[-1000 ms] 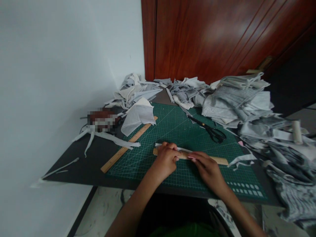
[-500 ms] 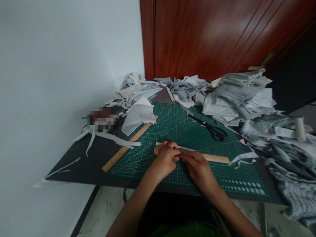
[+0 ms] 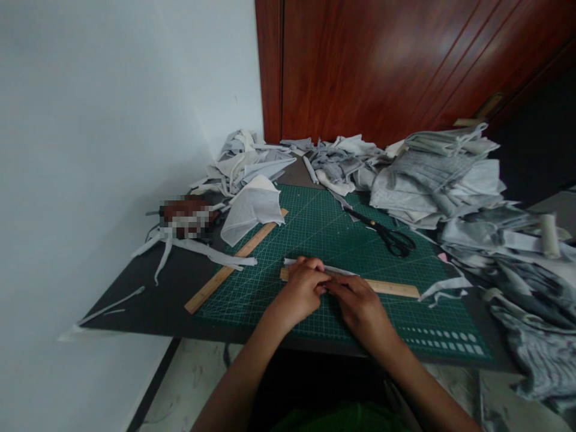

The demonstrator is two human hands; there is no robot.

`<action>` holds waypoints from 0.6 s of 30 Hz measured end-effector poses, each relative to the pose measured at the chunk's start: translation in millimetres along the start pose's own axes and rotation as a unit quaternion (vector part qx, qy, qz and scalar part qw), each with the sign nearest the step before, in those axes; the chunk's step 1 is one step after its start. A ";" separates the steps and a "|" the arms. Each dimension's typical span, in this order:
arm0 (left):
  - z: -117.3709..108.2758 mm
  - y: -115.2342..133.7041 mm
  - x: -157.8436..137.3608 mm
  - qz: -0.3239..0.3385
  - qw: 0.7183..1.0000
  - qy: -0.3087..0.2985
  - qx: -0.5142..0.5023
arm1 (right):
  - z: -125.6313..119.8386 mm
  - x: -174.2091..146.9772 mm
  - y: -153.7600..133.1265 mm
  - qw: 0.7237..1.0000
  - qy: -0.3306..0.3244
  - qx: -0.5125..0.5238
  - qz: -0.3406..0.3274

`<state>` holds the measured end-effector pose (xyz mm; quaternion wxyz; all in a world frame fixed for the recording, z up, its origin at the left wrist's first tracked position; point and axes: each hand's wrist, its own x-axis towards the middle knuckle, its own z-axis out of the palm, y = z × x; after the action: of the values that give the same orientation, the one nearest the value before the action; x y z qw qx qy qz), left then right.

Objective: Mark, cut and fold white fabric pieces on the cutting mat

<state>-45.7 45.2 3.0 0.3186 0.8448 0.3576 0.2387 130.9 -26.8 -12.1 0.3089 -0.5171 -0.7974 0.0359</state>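
My left hand (image 3: 306, 283) is closed, with its fingers bent over a wooden ruler (image 3: 393, 288) and a narrow pale fabric strip (image 3: 338, 271) along the ruler's far side. Close against it, my right hand (image 3: 360, 298) has its fingers pressed together. The fingertips of both hands meet over the near side of the ruler. Whatever is between them is too small and hidden to make out. Under the hands lies a green cutting mat (image 3: 315, 234) with a printed grid.
A second wooden ruler (image 3: 209, 291) slants at the left, partly under a pale fabric piece (image 3: 254, 210). Black scissors (image 3: 382, 233) lie on the mat's far right. Grey fabric stacks (image 3: 432, 180) line the table's back and right. Thin strips (image 3: 220, 257) lie at left.
Both hands stay in nearly the same place over the ruler. The right fingertips have shifted slightly against the left ones.
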 end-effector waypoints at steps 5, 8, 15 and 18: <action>-0.1 -0.2 -0.1 0.000 1.000 0.002 -0.001 | 3.4 1.0 -0.2 1.000 0.003 0.024 0.008; 0.2 -0.8 -0.4 -0.004 1.000 0.003 0.003 | 5.1 2.5 0.5 0.998 0.003 0.055 0.009; -1.2 -1.9 -1.9 0.011 1.000 0.006 0.012 | 3.1 8.7 0.1 0.997 -0.012 0.074 0.019; -8.1 -1.9 -3.4 0.020 1.000 -0.017 0.001 | 3.1 10.0 -1.0 0.998 -0.019 0.049 0.024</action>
<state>-53.8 46.6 6.7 0.3194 0.8559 0.3356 0.2299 125.7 -18.0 -9.7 0.3177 -0.5198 -0.7876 0.0925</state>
